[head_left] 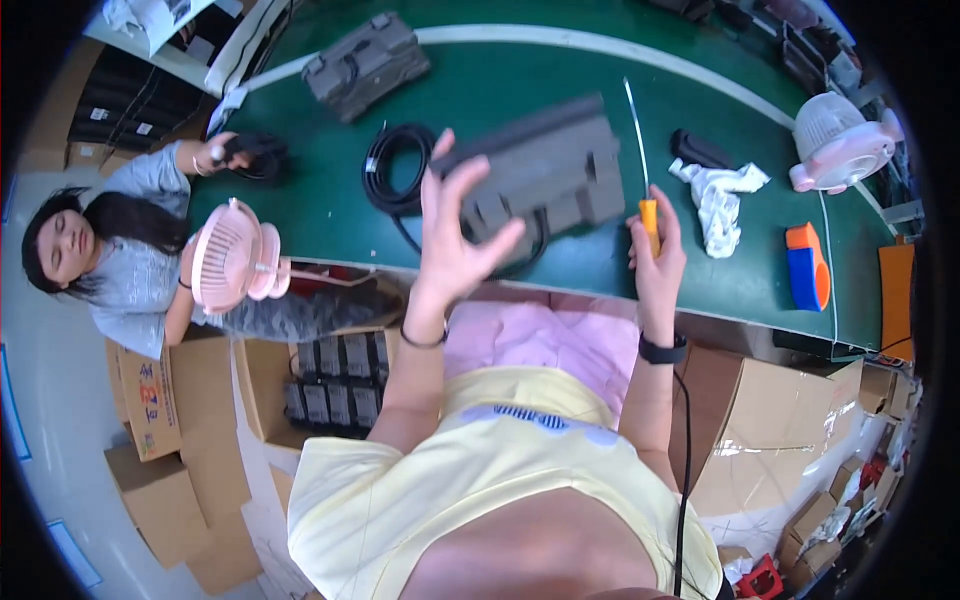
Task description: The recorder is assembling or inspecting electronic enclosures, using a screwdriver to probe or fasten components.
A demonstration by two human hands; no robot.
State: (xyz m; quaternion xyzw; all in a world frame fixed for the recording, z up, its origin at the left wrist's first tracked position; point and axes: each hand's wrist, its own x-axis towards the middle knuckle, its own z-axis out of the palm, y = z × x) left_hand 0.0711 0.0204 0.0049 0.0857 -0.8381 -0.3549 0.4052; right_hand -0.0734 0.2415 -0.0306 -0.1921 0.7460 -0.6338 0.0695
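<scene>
Fingers [466, 186] of the left hand [450, 245] are spread wide, thumb apart from the rest, over the left end of a grey box [550, 165]; blur leaves it unclear whether they press on the box or only overlap it in this view. The right hand [660, 262] has its fingers closed around the orange handle of a screwdriver [649, 215].

Principal relation: the box lies above the green desk [500, 75], or upon it (which of the two cannot be told), to the right of the left palm and to the left of the screwdriver. Its long axis slants, the left end nearer the person, the right end farther away. The left hand is at the box; the right hand stands just beyond its right end, apart from it. The screwdriver's shaft points away from the person, leaning slightly left, so that it runs alongside that end with its tip clear of the box.

Surroundings: a coil of black cable [376, 180] lies left of the box, a second grey box [367, 68] farther off at the left, and a crumpled white wrapper [718, 205] right of the screwdriver.
</scene>
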